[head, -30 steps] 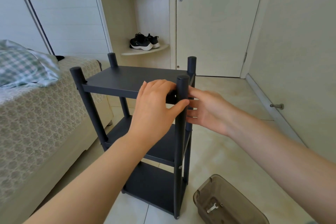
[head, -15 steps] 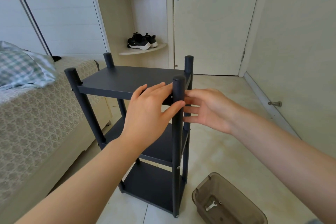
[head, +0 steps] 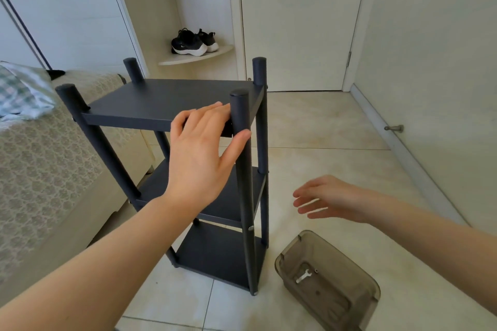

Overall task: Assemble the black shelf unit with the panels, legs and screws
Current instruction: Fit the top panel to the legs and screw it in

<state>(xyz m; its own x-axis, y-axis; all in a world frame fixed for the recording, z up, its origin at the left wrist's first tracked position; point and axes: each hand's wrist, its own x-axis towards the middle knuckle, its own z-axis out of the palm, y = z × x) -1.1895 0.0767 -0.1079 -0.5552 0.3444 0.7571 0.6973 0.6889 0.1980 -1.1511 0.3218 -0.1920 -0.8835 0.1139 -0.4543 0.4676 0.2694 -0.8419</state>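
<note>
The black shelf unit [head: 166,99] stands upright on the tiled floor with three panels fixed between four round legs. My left hand [head: 201,158] rests on the front right corner of the top panel, its fingers lying straight on the panel and its thumb against the front right leg [head: 246,196]. My right hand [head: 333,199] hovers open in the air to the right of the unit, at about the height of the middle panel, touching nothing. A small silver wrench [head: 303,276] lies in a brown translucent box [head: 285,263] on the floor.
A bed [head: 48,169] with a patterned cover stands close along the unit's left side. Black shoes [head: 193,43] sit on a corner shelf behind. A closed door [head: 295,21] and a wall with a door stop [head: 394,128] lie to the right.
My right hand has let go of the front right leg and dropped down and to the right. My left hand stays at the top corner. The view has tilted downward.
</note>
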